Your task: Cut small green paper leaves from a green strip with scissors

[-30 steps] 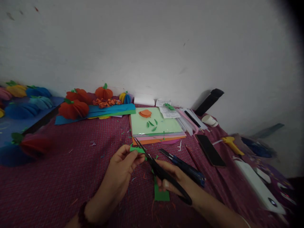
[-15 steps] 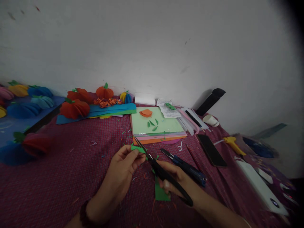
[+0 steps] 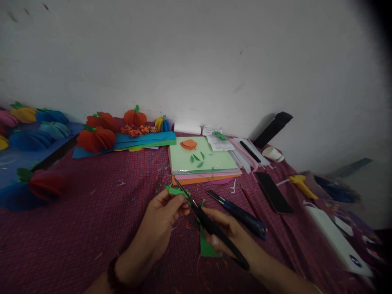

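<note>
At near centre, right hand grips black scissors, long axis running near right to far left. Left hand, closer to blades, pinches small green paper beside them. Near right: white device, round emblem unreadable. Far centre: white sheet, writing too small to read.

Pale grey wall w/ sm. dk marks, brighter low ctr.; dim light; maroon checked cloth below.
</note>
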`<act>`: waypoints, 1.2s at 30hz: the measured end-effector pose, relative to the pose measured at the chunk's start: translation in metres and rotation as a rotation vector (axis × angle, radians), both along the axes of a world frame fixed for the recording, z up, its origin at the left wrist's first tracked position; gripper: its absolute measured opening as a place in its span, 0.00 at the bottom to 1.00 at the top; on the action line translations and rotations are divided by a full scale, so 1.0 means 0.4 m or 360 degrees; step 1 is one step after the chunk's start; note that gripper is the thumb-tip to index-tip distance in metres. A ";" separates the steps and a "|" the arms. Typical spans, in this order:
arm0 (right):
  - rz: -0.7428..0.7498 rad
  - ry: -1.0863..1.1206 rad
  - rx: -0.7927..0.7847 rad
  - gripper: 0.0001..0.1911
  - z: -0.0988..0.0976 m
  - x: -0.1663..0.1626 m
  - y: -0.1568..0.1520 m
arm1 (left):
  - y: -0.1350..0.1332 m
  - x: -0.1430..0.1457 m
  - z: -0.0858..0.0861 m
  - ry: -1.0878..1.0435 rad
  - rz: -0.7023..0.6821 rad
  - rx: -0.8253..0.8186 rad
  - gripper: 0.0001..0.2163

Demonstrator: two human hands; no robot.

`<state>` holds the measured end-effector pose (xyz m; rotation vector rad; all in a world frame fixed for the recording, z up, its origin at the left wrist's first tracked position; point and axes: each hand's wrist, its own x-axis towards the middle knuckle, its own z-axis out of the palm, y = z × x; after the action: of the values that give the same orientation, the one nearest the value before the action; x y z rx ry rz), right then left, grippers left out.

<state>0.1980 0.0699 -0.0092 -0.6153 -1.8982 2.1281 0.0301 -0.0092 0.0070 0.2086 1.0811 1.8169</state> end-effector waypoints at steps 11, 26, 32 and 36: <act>-0.0034 0.0078 -0.0085 0.30 -0.001 -0.003 -0.011 | -0.001 -0.001 -0.005 -0.0027 0.0003 0.0015 0.07; -0.0073 -0.0038 0.0050 0.30 0.014 0.009 -0.008 | 0.001 -0.003 -0.005 0.0045 -0.0014 -0.0011 0.07; -0.0068 -0.0086 0.0124 0.30 0.013 0.018 -0.005 | 0.003 -0.003 -0.008 0.0138 -0.0039 -0.0010 0.05; -0.0081 -0.0107 0.0116 0.30 0.012 0.020 -0.004 | 0.003 -0.004 -0.010 0.0158 -0.0060 -0.0040 0.05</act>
<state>0.2060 0.0684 -0.0044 -0.7205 -1.9637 2.0219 0.0284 -0.0080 0.0028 0.3050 1.1609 1.7741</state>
